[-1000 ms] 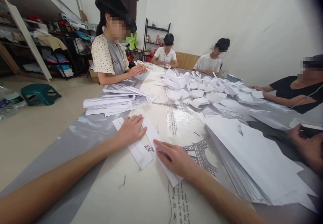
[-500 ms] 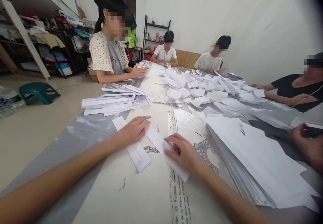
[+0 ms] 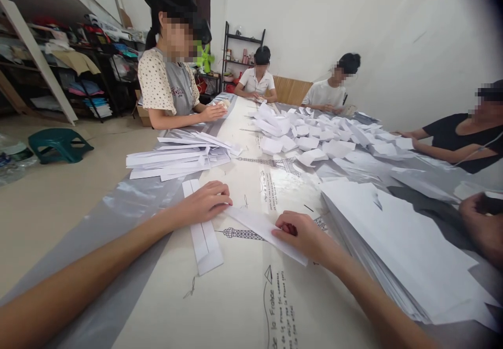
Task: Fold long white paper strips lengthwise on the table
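A folded white paper strip lies slantwise on the printed tablecloth, between my two hands. The fingers of my left hand are closed on its far left end. My right hand pinches the strip near its right end, with the fingers curled. Under my left wrist and fingers lies another creased white paper piece, flat on the cloth. A pile of folded strips is beyond my left hand. To the right of my right hand is a thick stack of white sheets.
Many small folded papers are heaped at the table's far right. Several people sit or stand around the table. At the right edge a person's hand is near the sheet stack. A green stool stands on the floor at left.
The strip between my hands has turned and shifted right, along with my right hand. My left hand has closed on its end and moved slightly down. The creased piece below has turned more upright.
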A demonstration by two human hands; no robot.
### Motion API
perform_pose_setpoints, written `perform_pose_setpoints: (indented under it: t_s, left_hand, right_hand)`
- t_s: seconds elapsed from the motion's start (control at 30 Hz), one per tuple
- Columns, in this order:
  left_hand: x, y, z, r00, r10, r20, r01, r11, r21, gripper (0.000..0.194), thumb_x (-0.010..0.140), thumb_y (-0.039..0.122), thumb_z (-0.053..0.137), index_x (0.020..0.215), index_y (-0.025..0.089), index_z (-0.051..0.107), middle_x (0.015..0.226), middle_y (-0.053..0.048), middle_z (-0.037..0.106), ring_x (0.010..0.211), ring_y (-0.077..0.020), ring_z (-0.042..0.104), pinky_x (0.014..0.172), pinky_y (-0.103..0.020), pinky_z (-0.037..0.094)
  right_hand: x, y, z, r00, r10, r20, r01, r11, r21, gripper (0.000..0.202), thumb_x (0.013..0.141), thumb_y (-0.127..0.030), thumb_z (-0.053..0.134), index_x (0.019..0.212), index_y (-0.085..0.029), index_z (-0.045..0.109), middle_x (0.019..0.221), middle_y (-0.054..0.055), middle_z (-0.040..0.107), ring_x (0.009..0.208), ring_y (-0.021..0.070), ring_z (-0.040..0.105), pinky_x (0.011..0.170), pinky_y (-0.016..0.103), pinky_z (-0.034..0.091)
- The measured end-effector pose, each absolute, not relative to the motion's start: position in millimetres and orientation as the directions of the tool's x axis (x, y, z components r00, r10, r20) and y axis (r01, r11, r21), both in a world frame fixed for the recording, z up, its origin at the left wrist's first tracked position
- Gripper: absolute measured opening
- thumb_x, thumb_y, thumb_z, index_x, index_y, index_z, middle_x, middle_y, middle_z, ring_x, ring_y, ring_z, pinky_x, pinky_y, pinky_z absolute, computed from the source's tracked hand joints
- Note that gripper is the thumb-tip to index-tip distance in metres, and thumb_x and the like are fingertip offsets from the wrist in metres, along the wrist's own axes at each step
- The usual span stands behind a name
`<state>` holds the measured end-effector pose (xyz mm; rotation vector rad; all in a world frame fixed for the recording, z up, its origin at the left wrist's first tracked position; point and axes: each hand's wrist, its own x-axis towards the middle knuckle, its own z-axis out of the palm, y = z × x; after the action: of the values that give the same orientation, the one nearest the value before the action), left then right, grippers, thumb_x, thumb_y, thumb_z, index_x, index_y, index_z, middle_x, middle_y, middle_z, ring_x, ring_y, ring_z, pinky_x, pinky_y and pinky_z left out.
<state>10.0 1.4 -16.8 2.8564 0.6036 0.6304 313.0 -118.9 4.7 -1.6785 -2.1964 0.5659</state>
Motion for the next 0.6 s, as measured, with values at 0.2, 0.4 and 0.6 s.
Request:
perform_pose_setpoints:
  t_s: [0.2,0.4,0.6]
  left_hand:
    - [12.1,-0.2,-11.0,0.814,0.398,0.423,0.333,-0.917,0.22,0.028,0.105,0.027,0.042,0.095,0.02,0.067,0.102,-0.008,0.066,0.099,-0.0213,0.058,0.095,-0.037,0.044]
    - [9.6,1.9,3.4,0.851,0.364,0.378,0.298,-0.928,0.222,0.026,0.104,0.028,0.045,0.097,0.02,0.068,0.087,-0.005,0.068,0.089,-0.0201,0.06,0.095,-0.037,0.043]
    - [4.3,5.4,13.6,0.907,0.294,0.303,0.239,-0.949,0.204,0.026,0.104,0.028,0.047,0.09,0.021,0.068,0.083,-0.004,0.068,0.085,-0.019,0.059,0.079,-0.03,0.044]
  right_hand:
    - [318.7,-122.3,7.9,-0.277,0.961,-0.023,0.81,0.22,-0.543,0.021,0.092,-0.037,0.061,0.075,-0.024,0.062,0.081,0.002,0.064,0.065,0.0163,0.055,0.054,0.029,0.043]
    - [318.6,-122.4,6.1,-0.23,0.973,-0.023,0.827,0.183,-0.531,0.02,0.094,-0.037,0.059,0.078,-0.024,0.061,0.075,0.001,0.064,0.062,0.0169,0.056,0.052,0.029,0.042]
    - [322.6,-118.7,4.8,-0.323,0.916,0.238,0.864,0.388,-0.32,0.02,0.1,-0.026,0.052,0.081,-0.022,0.054,0.081,0.002,0.062,0.066,0.0155,0.054,0.057,0.029,0.042]
